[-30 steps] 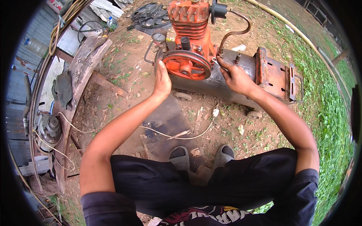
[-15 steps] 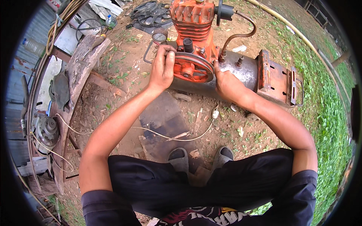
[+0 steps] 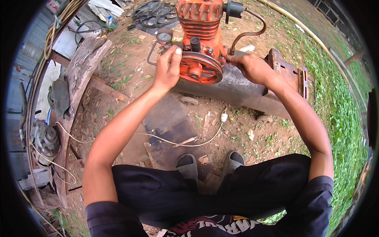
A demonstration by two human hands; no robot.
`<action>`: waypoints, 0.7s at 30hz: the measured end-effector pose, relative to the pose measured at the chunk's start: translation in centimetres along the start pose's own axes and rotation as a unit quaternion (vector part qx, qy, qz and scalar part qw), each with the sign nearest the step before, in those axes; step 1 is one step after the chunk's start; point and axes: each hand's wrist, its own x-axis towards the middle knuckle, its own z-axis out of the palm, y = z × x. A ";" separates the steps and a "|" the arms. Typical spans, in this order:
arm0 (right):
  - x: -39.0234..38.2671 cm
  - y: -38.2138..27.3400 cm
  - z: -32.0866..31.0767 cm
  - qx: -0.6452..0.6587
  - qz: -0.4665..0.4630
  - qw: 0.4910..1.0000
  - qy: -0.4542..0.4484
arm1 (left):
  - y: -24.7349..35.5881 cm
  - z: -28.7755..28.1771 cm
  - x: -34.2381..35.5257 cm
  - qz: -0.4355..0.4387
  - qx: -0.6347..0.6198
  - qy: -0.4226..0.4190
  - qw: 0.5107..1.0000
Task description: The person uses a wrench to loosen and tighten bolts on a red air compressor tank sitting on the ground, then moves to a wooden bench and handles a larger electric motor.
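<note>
An orange-red compressor pump (image 3: 199, 29) with a finned cylinder stands on a worn grey tank (image 3: 237, 87). On its near side is a spoked red pulley wheel (image 3: 193, 74) with a dark rim. My left hand (image 3: 169, 69) is closed round the wheel's left edge, thumb upward. My right hand (image 3: 253, 68) reaches over the tank, its index finger stretched to the lower right side of the pump and the other fingers curled, partly hidden. No tool shows in it. A short black cap (image 3: 195, 40) rises behind the wheel, and a round pressure gauge (image 3: 164, 37) sits left of it.
A curved copper-coloured pipe (image 3: 265, 25) runs from the pump to the tank. A rusty mounting plate (image 3: 290, 73) sits at the tank's right end. A pale cable with a white plug (image 3: 224, 117) crosses the ground. A wooden plank bench (image 3: 85, 63) stands at left; a yellow hose (image 3: 304, 29) lies behind.
My right hand has moved up from the pulley wheel's right edge to the side of the pump. The left hand keeps its hold on the wheel. The view has shifted slightly.
</note>
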 end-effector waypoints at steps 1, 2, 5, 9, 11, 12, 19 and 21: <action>0.0 0.3 0.5 0.085 0.004 0.995 0.047 | -0.1 0.1 0.0 0.002 -0.003 -0.001 1.000; 0.1 -0.1 0.5 0.170 0.007 0.981 0.092 | -0.1 0.1 0.0 0.003 -0.004 0.003 1.000; -0.7 -1.3 1.3 0.145 0.102 0.984 0.023 | -0.3 0.2 0.0 0.002 0.000 0.007 1.000; -1.1 -4.3 2.4 0.101 0.097 0.990 0.002 | -0.6 -0.3 0.1 0.019 0.009 -0.013 1.000; -1.2 -4.5 2.8 0.080 0.097 0.992 -0.024 | -0.5 -0.2 0.3 0.023 0.014 -0.010 1.000; -1.4 -5.0 3.0 0.078 0.105 0.991 -0.031 | -0.5 0.0 0.3 0.025 0.015 -0.009 1.000; -1.4 -6.9 4.2 0.039 0.110 0.992 -0.054 | -0.8 -0.1 0.1 0.027 0.018 0.005 0.999; -1.6 -6.5 4.0 0.020 0.107 0.992 -0.065 | -0.9 -0.1 0.1 0.023 0.011 -0.002 1.000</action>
